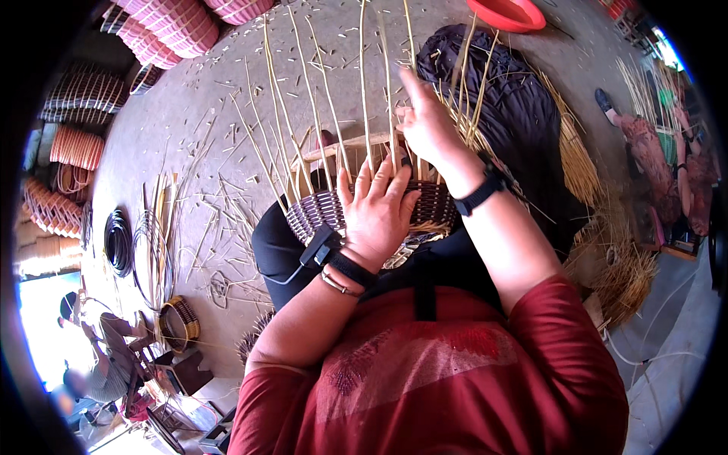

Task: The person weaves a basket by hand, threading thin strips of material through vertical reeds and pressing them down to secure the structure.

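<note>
A half-woven basket (pixel 315 216) of dark brown strands rests across my lap. Tall pale stakes (pixel 315 114) fan up and away from its rim. My left hand (pixel 377 206) lies over the woven wall, fingers spread and pointing away from me among the stakes. Beyond it and to the right, my right hand (pixel 428 125) is raised beside the stakes. Its index finger stretches upward while the other fingers are partly bent, close to one stake. I make out nothing gripped in it. A wooden piece (pixel 349 146) shows behind the stakes. My palms hide part of the weave.
Cut stick ends litter the concrete floor (pixel 189 136). Dark cloth (pixel 493 98) covers a straw-coloured bundle (pixel 576 159) on the right. A red basin (pixel 508 14) stands far right; stacked baskets (pixel 80 91) and a black coil (pixel 117 243) are left. Other people sit at both sides.
</note>
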Tool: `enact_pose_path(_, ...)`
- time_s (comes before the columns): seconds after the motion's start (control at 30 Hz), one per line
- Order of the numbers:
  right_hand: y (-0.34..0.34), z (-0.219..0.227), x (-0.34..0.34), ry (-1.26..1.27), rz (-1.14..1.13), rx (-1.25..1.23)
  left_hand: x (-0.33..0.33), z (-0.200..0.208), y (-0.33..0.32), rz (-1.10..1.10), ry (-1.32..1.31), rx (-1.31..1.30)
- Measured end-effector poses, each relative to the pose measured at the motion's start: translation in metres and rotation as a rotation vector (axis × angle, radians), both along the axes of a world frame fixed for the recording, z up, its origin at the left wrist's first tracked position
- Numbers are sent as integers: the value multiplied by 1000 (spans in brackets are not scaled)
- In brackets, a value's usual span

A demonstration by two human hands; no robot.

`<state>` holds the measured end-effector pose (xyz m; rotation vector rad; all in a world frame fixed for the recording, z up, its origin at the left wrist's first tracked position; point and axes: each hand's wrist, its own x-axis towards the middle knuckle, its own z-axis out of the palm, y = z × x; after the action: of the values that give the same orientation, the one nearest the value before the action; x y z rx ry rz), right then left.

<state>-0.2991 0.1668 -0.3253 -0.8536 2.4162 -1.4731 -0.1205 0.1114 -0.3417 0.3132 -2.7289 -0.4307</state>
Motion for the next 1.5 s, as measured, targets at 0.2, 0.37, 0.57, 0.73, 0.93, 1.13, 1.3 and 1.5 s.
enact_pose_path(0.2,128,-24,32,-610,-71,-801,-6,1,4,14,43,-27)
enact_pose_path(0.37,138,-40,26,-817,-291,-656,-27,-2,28,-241,-50,-208)
enact_pose_path(0.57,67,-63,-29,141,-107,25,-33,-7,46,-178,-100,-205)
enact_pose_path(0.73,107,-42,8,-533,-412,-683,-53,18,49,-144,-267,-187)
enact_pose_path(0.93,145,5,39,-703,-197,-940,-70,8,45,-68,-133,-180)
enact_pose_path(1.13,59,107,100,-408,496,-803,18,47,-104,-130,234,512)
enact_pose_path(1.3,33,37,100,-733,418,-758,61,-36,-105,-22,268,544)
enact_pose_path(1.5,28,26,103,-602,390,-827,35,5,-80,98,217,194)
